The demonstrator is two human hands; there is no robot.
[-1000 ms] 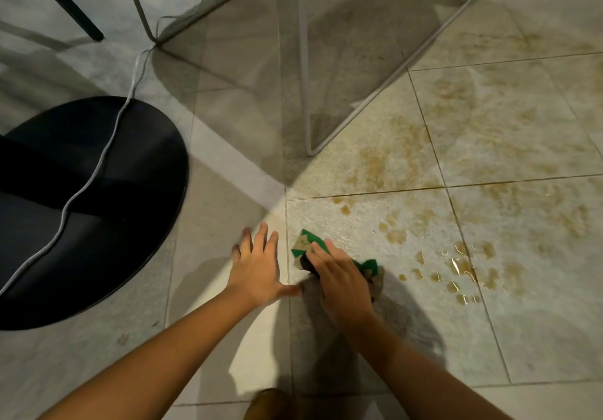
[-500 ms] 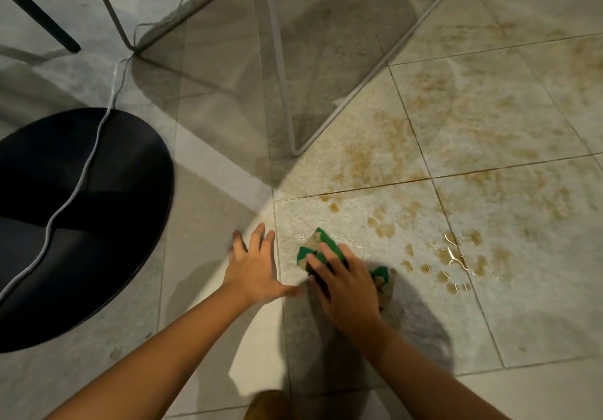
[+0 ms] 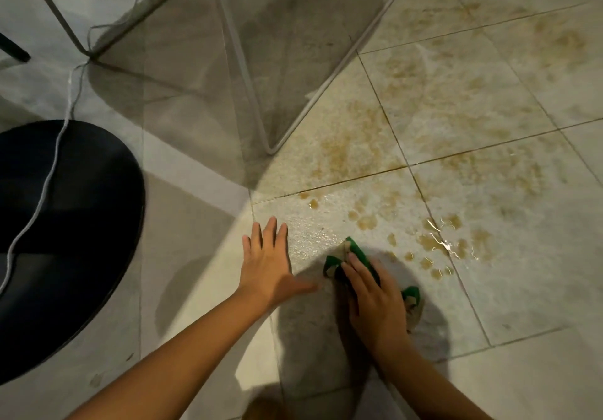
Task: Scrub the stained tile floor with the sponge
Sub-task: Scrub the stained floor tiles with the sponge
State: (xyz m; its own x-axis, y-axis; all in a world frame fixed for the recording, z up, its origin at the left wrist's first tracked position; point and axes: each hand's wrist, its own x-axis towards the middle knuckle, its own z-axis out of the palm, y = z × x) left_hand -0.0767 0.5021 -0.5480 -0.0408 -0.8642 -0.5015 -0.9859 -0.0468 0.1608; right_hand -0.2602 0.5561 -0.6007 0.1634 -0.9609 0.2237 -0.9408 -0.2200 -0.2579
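My right hand (image 3: 375, 302) presses a green and tan sponge (image 3: 354, 250) flat on the wet tile floor (image 3: 522, 289); green corners stick out past my fingers at the top and at the right. Brown stains (image 3: 437, 243) and small puddles spread over the tiles to the right and beyond the sponge, following the grout lines. My left hand (image 3: 267, 263) lies flat on the floor just left of the sponge, fingers spread, holding nothing.
A round black base (image 3: 75, 240) with a white cable (image 3: 42, 191) running across it fills the left side. White wire furniture legs (image 3: 248, 93) stand on the floor beyond my hands. A brown object (image 3: 264, 410) peeks in at the bottom edge.
My right hand has slid the sponge to the right and a little toward me over the tile. The left hand stays planted. The view has drifted left.
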